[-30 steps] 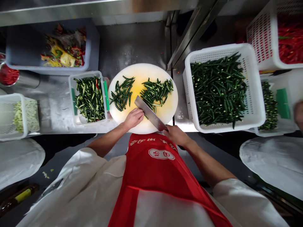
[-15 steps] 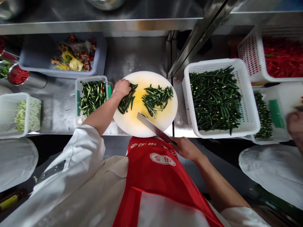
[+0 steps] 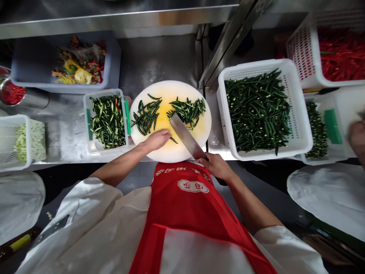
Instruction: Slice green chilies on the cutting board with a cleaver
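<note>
My left hand is over the near left part of a round white cutting board, its fingers pinched on one green chili that pokes out to the right. My right hand, at the counter's edge, grips the handle of a kitchen knife. The blade slants up and left across the board, its tip close to the right pile. A pile of green chilies lies on the board's left half. On the right half is a heap of split green chilies with pale insides showing.
Left of the board stands a clear tub of cut chilies; behind it is a grey bin with scraps. To the right sits a white basket heaped with green chilies, and beyond it a basket of red chilies. Another person's hand shows far right.
My left hand has left the left pile and come nearer, now pinching a single chili. The knife has swung up and right toward the split heap. The left pile is more spread out.
</note>
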{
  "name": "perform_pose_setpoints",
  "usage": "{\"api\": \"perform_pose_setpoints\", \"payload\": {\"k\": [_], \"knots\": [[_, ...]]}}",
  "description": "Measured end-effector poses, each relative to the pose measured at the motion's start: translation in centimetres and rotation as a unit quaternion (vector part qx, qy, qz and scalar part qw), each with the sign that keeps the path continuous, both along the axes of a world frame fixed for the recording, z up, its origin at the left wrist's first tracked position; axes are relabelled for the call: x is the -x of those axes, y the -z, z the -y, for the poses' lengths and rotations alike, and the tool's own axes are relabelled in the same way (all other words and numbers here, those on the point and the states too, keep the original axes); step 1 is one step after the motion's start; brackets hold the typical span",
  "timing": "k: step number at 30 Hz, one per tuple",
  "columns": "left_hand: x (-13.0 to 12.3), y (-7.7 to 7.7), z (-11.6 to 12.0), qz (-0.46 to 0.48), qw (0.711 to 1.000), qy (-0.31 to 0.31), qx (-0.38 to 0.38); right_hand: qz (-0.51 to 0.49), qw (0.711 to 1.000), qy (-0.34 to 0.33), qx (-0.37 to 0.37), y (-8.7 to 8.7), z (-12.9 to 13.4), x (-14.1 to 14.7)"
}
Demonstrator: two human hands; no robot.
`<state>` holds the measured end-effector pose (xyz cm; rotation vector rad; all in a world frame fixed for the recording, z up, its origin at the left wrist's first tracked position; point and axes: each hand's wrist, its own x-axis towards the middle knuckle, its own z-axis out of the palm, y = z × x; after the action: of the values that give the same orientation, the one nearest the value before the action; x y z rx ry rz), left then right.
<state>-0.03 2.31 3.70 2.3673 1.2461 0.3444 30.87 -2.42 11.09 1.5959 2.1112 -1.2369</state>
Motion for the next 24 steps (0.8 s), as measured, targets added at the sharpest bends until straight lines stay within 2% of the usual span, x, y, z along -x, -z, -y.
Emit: {"api": "perform_pose_setpoints", "payload": {"k": [4,7,15,18,21,24], "knots": [[-0.4,1.8,1.0,-0.039,0.999,0.012,-0.031,0.027,0.998,-0.062,-0.019,-0.5,-0.2,0.2],[-0.3,2.1,1.1,-0.026,0.998,-0.005,-0.051,0.018,0.995,-0.093,-0.016,-1.1,-0.3,0.1],[-0.6,2.4,1.5,-0.026,0.997,-0.013,-0.075,0.051,0.993,-0.103,0.008,-3.0,-0.5,-0.1],[-0.7,2.6,1.6,-0.018,0.997,-0.021,-0.076,0.066,0.992,-0.109,0.009,-2.4,-0.2,0.7],[-0.8,2.6,1.8,-0.01,0.997,-0.024,-0.066,0.071,0.992,-0.104,-0.001,-0.9,-0.1,2.4],[-0.7,2.0,1.7,-0.006,0.999,0.007,-0.046,0.072,0.993,-0.09,-0.021,0.5,-0.5,3.9]]}}
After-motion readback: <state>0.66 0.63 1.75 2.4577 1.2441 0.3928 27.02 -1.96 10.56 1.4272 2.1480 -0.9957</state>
